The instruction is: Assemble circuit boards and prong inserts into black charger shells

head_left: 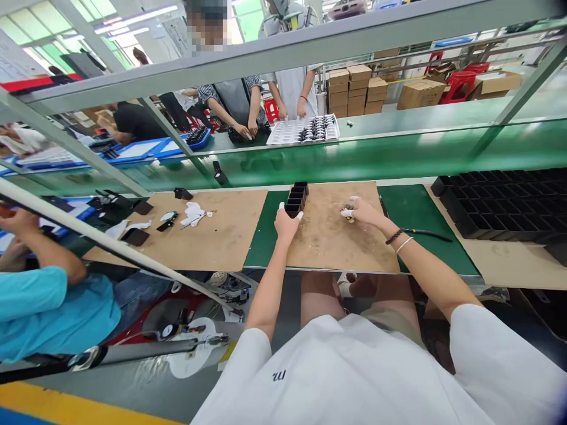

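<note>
A short row of black open boxes [296,199] stands on the brown cardboard sheet [341,242]. My left hand [287,223] is at the near end of this row, its thumb and fingers spread around the nearest box. White covers show on some of its fingertips. Further right over the same sheet, my right hand [358,211] is closed on a small yellow and dark object [349,213], too small to name. That hand also has white fingertip covers, and its wrist carries a dark bracelet and a light one.
Many black boxes [505,206] stand in rows at the right. A dark cable-like tool [427,234] lies beside my right wrist. White gloves [195,214] and black parts lie left. Beyond the metal frame, people handle parts by a white tray [303,131].
</note>
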`<state>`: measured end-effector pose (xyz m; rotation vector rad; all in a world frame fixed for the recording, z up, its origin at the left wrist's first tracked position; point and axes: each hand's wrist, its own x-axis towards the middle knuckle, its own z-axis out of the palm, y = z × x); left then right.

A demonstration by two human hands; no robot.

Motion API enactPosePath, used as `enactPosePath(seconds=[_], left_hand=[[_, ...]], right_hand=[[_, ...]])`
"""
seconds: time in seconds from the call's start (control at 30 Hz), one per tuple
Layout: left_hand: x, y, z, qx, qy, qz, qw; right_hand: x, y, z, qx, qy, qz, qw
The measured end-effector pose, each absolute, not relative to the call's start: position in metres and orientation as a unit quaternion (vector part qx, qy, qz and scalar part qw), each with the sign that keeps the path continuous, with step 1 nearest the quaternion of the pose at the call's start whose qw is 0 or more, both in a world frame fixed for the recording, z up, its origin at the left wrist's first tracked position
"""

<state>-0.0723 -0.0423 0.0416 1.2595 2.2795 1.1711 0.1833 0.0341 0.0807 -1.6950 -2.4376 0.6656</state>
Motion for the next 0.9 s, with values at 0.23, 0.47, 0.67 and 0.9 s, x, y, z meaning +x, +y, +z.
enactPosePath(seconds=[0.23,0.47,0.67,0.9], left_hand=[[-0.052,-0.088,0.042,0.456,0.752,0.448,0.160],[-0.009,-0.139,0.017,0.470,0.720,0.468,0.202],[0.010,-0.143,0.001,0.470,0.718,0.469,0.210],[0.009,-0.143,-0.006,0.482,0.708,0.467,0.221]], right_hand=[[0.242,0.033,0.092,-0.594,-0.783,0.179,0.033],[0.233,0.012,0.083,-0.514,-0.846,0.139,0.015],[0.198,0.020,0.072,-0.541,-0.833,0.114,-0.025],[0.185,0.042,0.075,-0.553,-0.811,0.191,-0.003]])
